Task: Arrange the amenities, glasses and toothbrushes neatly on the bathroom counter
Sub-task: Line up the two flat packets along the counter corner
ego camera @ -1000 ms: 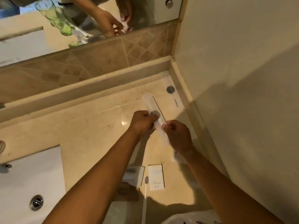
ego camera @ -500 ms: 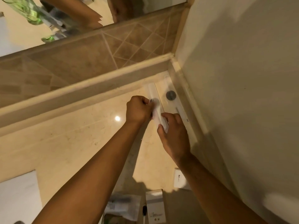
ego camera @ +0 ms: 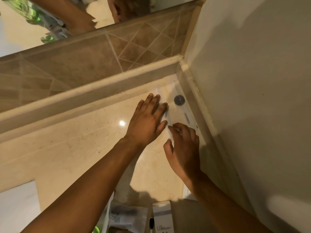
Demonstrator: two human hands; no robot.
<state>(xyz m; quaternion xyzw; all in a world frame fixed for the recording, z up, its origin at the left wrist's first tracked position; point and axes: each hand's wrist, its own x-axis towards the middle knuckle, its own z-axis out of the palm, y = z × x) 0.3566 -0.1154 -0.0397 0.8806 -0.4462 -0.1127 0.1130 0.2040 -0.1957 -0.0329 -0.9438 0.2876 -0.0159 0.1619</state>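
Note:
Two long white toothbrush packets lie side by side in the far right corner of the beige counter [ego camera: 84, 140]. The one by the wall [ego camera: 182, 108] bears a round grey sticker. My left hand [ego camera: 148, 121] lies flat, fingers spread, on the upper part of the second packet [ego camera: 168, 118]. My right hand [ego camera: 183, 147] touches that packet's near end with its fingertips, fingers apart. At the bottom edge lie a small white box [ego camera: 162, 219], a clear sachet [ego camera: 127, 216] and a loose toothbrush with a dark head [ego camera: 151, 222].
The side wall [ego camera: 252, 98] runs close along the right of the packets. A raised ledge [ego camera: 84, 98] and brown tiles back the counter, with a mirror [ego camera: 50, 17] above reflecting green glass. The white sink [ego camera: 16, 207] is at the lower left.
Both hands carried the packet from mid-counter to the corner and laid it beside the first one. The fingers have gone from pinching it to resting spread on it.

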